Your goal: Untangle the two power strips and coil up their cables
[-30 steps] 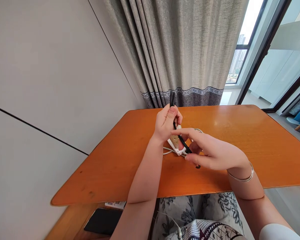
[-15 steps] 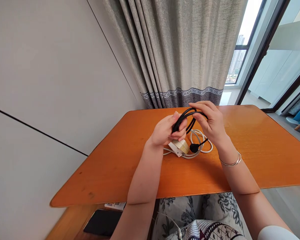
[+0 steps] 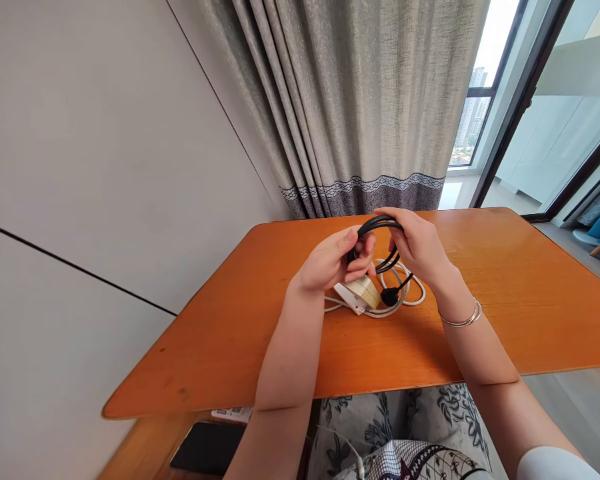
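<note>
A black power cable [image 3: 380, 223] is gathered in loops between my two hands, above the table. My left hand [image 3: 334, 259] is closed around the left side of the loops, thumb on top. With fingers and thumb, my right hand [image 3: 416, 241] grips the loops' right side. The cable's black plug [image 3: 390, 296] hangs below, over a white power strip [image 3: 359, 293] lying on the table. Beside and under the plug, the strip's white cord [image 3: 420, 293] lies in loose coils. My left hand partly hides the strip.
The orange wooden table [image 3: 220, 333] has a rounded front left corner near the wall. A black phone-like slab [image 3: 207, 448] lies on a lower wooden surface at left. Behind the table hangs a grey curtain [image 3: 370, 100], with a glass door at right.
My right hand has moved slightly left and has closed more around the cable loops, which are now bunched closer together. My left hand stays nearly in place.
</note>
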`<move>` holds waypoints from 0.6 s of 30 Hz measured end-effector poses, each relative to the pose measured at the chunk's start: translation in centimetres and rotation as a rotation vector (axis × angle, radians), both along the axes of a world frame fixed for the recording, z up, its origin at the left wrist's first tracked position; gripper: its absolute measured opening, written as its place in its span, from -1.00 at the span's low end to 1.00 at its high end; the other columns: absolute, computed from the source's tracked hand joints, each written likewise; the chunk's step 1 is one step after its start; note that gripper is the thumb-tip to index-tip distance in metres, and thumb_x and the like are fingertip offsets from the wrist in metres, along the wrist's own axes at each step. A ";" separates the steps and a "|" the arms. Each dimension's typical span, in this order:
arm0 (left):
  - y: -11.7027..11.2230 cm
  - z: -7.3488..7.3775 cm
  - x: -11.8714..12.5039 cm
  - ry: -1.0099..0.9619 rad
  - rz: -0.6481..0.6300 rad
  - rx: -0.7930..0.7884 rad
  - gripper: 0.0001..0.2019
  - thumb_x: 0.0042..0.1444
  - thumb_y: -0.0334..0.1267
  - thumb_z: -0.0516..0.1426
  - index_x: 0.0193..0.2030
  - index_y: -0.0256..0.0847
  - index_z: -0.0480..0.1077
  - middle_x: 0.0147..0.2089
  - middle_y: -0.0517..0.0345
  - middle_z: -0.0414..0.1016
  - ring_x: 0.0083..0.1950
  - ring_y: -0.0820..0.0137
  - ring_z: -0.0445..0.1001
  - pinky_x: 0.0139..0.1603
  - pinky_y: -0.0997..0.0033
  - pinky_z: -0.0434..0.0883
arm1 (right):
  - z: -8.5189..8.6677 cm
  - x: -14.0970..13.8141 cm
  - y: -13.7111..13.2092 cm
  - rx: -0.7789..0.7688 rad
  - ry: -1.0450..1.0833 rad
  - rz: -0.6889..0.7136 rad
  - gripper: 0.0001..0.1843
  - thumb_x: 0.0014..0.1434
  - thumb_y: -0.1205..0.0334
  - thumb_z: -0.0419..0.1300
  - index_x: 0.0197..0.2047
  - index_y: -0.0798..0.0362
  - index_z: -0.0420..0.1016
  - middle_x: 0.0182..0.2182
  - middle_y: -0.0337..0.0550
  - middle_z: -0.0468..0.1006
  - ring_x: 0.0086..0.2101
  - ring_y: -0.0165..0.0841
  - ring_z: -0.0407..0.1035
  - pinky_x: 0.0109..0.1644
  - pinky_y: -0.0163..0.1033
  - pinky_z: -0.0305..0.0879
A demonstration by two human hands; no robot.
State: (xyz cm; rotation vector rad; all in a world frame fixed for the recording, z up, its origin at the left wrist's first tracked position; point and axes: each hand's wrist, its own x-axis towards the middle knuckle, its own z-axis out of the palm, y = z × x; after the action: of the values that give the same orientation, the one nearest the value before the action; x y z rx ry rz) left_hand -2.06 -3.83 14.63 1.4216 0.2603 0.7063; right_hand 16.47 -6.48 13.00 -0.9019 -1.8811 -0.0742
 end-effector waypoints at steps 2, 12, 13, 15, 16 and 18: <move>-0.1 0.1 -0.1 -0.004 -0.031 0.029 -0.51 0.05 0.22 0.26 -0.38 -0.22 0.32 -0.67 0.43 0.13 -0.70 0.55 0.20 -0.44 0.39 0.47 | 0.0 0.0 0.0 -0.004 0.012 0.001 -0.67 0.35 0.36 -0.07 0.06 0.05 0.43 -0.10 -0.03 0.60 -0.11 -0.28 0.52 0.00 -0.12 0.47; -1.0 0.8 0.9 -0.143 0.108 -0.296 -0.50 0.36 0.09 -0.02 -0.53 -0.16 0.06 -0.73 0.47 -0.12 -0.77 0.60 -0.04 -0.58 0.55 0.34 | 0.1 0.0 0.8 -0.429 0.403 0.295 -0.75 0.29 0.06 0.17 -0.07 0.03 0.43 -0.48 -0.31 0.49 -0.50 -0.44 0.46 -0.43 -0.34 0.39; -1.1 1.1 0.8 -0.174 0.148 -0.343 -0.50 0.38 0.08 -0.04 -0.53 -0.16 0.04 -0.73 0.47 -0.15 -0.77 0.60 -0.06 -0.59 0.56 0.32 | -0.1 0.1 1.0 -0.475 0.422 0.334 -0.71 0.26 0.04 0.21 -0.04 0.03 0.43 -0.45 -0.30 0.51 -0.47 -0.44 0.47 -0.42 -0.34 0.40; -1.3 1.7 0.4 -0.270 0.247 -0.401 -0.51 0.40 0.05 -0.08 -0.52 -0.16 0.01 -0.72 0.48 -0.20 -0.77 0.61 -0.11 -0.60 0.59 0.27 | -0.5 0.4 1.5 -0.577 0.409 0.408 -0.61 0.22 0.03 0.25 0.03 0.05 0.40 -0.40 -0.26 0.55 -0.43 -0.43 0.49 -0.36 -0.32 0.44; -1.4 2.0 0.0 -0.332 0.304 -0.409 -0.52 0.41 0.04 -0.10 -0.51 -0.16 0.01 -0.71 0.48 -0.21 -0.77 0.61 -0.13 -0.60 0.61 0.25 | -0.7 0.5 1.6 -0.633 0.379 0.441 -0.57 0.21 0.04 0.27 0.07 0.06 0.39 -0.38 -0.24 0.56 -0.41 -0.43 0.49 -0.33 -0.30 0.46; -1.5 2.6 -0.8 -0.456 0.422 -0.395 -0.53 0.42 0.02 -0.11 -0.50 -0.16 0.02 -0.71 0.48 -0.23 -0.77 0.62 -0.17 -0.62 0.63 0.20 | -1.0 0.6 1.7 -0.747 0.265 0.495 -0.53 0.20 0.08 0.27 0.12 0.08 0.37 -0.37 -0.21 0.58 -0.36 -0.40 0.51 -0.25 -0.26 0.48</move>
State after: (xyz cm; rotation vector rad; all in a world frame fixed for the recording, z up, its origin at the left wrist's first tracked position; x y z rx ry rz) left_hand -2.83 -5.37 17.22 0.8051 0.3225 1.2270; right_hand 17.11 -4.79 11.99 -0.8333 -1.8315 1.0536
